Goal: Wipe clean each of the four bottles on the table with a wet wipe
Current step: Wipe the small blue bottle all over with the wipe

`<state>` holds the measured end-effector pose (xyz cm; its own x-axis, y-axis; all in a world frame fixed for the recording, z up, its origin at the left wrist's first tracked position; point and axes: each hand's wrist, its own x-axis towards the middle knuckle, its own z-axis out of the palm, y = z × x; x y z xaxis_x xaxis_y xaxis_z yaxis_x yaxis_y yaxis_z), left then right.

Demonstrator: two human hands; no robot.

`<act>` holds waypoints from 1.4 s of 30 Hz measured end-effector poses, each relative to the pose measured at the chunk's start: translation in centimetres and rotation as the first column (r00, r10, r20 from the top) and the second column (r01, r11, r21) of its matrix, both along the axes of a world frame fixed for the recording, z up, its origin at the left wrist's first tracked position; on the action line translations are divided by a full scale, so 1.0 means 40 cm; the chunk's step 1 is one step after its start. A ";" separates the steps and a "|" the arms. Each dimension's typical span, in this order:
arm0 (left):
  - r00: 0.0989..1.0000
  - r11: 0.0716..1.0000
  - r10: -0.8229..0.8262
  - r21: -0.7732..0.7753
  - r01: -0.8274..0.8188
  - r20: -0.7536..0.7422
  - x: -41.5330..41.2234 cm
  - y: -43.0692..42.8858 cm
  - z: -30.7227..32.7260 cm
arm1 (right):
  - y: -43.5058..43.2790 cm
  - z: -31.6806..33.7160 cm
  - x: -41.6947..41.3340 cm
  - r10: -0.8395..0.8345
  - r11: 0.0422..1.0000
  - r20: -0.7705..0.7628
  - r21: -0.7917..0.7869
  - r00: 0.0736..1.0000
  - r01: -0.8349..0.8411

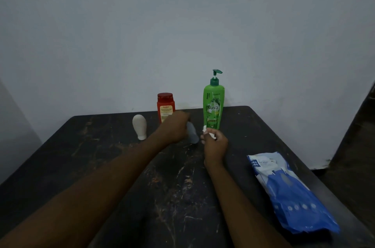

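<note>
Table point(81, 146) with green pump bottle point(213, 110) just beyond the right hand point(216, 146), which pinches a bunched wet wipe point(206, 131) beside the left hand point(175, 129) gripping the small grey bottle point(193, 136) — a wide wiping stroke could topple the pump bottle.

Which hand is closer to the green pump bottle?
Right. The right hand, pinching a wet wipe, is just in front of the green pump bottle; the left hand is farther left, gripping a grey bottle.
</note>
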<state>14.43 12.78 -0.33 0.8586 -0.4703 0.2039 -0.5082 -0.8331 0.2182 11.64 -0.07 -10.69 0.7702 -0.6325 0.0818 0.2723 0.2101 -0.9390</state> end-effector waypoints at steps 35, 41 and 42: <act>0.960 0.943 -0.030 -0.327 -0.065 -0.277 -0.419 0.247 -0.204 | 0.142 0.024 -0.465 0.289 0.904 -0.218 -0.260 0.932 -0.340; 0.988 0.934 -0.047 -0.358 -0.009 -0.146 -0.434 0.274 -0.228 | 0.126 0.022 -0.493 0.166 0.759 -0.261 -0.581 0.951 -0.293; 0.990 0.924 -0.039 -0.381 -0.014 -0.133 -0.438 0.277 -0.230 | 0.124 0.022 -0.494 0.149 0.749 -0.273 -0.596 0.950 -0.289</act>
<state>-3.08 23.85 -9.53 0.8852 -0.3913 0.2517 -0.4613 -0.6675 0.5845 -8.10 4.89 -9.81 0.9241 -0.3062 0.2287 0.0897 -0.4080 -0.9086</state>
